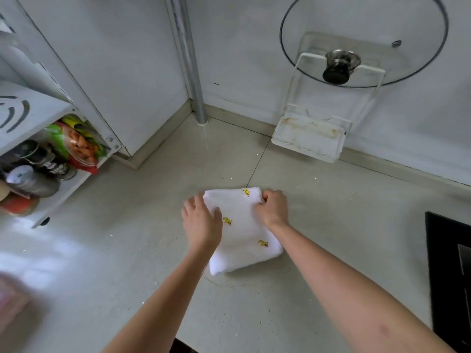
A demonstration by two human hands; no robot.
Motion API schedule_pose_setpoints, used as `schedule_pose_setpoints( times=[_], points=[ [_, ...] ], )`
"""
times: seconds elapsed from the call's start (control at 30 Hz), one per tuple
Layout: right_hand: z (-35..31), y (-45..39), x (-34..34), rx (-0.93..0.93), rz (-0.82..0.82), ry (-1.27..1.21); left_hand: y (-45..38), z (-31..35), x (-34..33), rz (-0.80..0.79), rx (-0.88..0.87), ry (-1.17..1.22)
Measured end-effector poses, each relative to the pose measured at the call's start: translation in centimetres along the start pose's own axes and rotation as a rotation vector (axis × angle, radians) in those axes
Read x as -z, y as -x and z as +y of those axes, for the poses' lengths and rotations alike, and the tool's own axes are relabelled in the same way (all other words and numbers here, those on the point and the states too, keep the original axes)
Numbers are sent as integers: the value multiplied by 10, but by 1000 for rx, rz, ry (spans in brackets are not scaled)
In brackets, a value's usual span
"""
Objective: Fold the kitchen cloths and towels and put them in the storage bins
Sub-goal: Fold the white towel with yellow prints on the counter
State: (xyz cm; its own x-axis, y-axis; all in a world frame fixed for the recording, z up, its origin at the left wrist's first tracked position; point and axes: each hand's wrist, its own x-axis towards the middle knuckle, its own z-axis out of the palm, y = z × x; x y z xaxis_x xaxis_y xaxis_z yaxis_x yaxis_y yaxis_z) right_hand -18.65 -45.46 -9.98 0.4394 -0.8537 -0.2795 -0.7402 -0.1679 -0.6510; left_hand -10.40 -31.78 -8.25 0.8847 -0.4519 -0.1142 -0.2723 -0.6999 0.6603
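Note:
A white towel (244, 233) with small yellow banana prints lies folded into a thick rectangle on the pale countertop (127, 238), in the middle of the head view. My left hand (202, 221) rests flat on the towel's left side, fingers reaching its far left corner. My right hand (272, 207) holds the far right corner, fingers curled round the folded edge. No storage bin is in view.
A white shelf unit (51, 138) with bottles and a snack bag stands at the left. A metal pipe (198, 108) rises in the corner. A glass pot lid (364, 42) hangs on a wall rack above a drip tray (308, 138). A black cooktop (451, 276) sits at the right edge.

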Motion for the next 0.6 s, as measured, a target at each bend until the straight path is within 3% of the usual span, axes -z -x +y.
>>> schedule_pose_setpoints(
  times=[0.07, 0.13, 0.27, 0.33, 0.43, 0.53, 0.6],
  points=[
    [3, 1, -8, -36, 10, -33, -6, -6, 4, -115, 178, 110],
    [-2, 3, -12, -155, -61, -227, -9, -8, 4, -236, 304, 366],
    [-13, 11, 6, -319, -407, -510, -12, -20, 21, -367, 308, 667],
    [-15, 18, 21, -298, -608, -587, -6, -29, 37, -421, 157, 668],
    [-17, 32, 41, -91, -747, -666, 12, -40, 76, -375, -259, 470],
    [-39, 53, 63, 170, -765, -634, 29, -44, 122, -318, -702, 145],
    [-59, 68, 76, 300, -721, -584, 32, -47, 147, -289, -865, -24]
  ],
)
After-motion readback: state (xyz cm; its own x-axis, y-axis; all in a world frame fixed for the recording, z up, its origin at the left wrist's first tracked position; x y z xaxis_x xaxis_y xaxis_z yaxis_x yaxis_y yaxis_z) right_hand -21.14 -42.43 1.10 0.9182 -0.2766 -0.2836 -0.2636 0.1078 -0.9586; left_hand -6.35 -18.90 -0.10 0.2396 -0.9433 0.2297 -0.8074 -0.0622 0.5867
